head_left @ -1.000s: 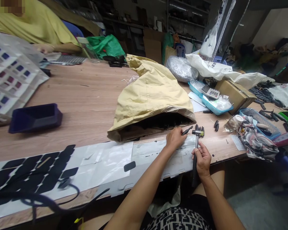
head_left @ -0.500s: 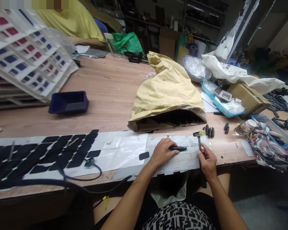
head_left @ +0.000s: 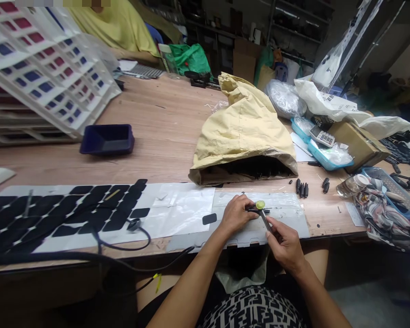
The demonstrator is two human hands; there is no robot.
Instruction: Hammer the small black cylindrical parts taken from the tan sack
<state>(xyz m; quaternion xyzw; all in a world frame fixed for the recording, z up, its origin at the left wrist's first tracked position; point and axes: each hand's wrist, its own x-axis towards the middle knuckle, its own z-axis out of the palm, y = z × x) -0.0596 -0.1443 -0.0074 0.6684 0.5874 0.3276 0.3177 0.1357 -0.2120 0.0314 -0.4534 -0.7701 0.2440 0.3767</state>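
Note:
My left hand (head_left: 236, 213) presses a small black rod-shaped part (head_left: 263, 210) flat on a clear plastic sheet (head_left: 287, 200) near the table's front edge. My right hand (head_left: 284, 243) grips the handle of a small hammer (head_left: 261, 208), whose yellow-green head rests on that black part. A few more black parts (head_left: 302, 188) lie just beyond, beside the mouth of a yellow paper sack (head_left: 243, 132) holding dark parts.
Black pads on a white sheet (head_left: 71, 214) and a black cable (head_left: 123, 248) lie left. A dark blue tray (head_left: 107, 139) and stacked sample trays (head_left: 37, 77) stand far left. Boxes, baskets, a calculator (head_left: 322, 135) and cloth crowd the right. A person in yellow sits across.
My left hand laid the black part down on the plastic sheet and holds it there. The hammer swung from upright beside it down onto the part. The view shifted left.

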